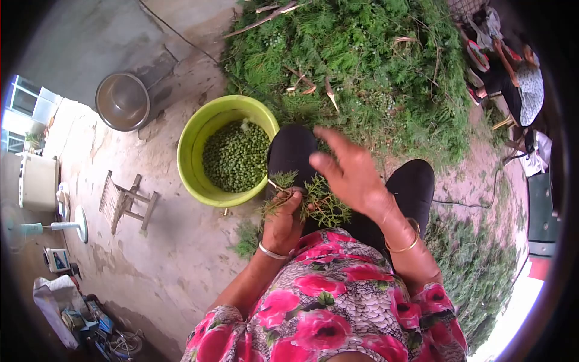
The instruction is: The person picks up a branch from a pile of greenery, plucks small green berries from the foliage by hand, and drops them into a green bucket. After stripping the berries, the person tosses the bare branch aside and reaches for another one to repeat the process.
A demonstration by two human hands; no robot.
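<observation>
My left hand [282, 222] is closed around a small green conifer sprig [329, 207], whose leafy ends stick out on both sides over my lap. Above and to the right of the sprig, my right hand [350, 172] is raised with thumb and fingers apart, and nothing shows between them. Just beyond my left knee stands a yellow-green bucket [187, 158], partly filled with small round green cones or berries [236, 157].
A large heap of cut conifer branches [362, 72] lies ahead. To the left are a metal basin [122, 101] and a small wooden stool [128, 202]. Stripped greenery [470, 265] covers ground at right. Another person [525, 84] sits at the far right.
</observation>
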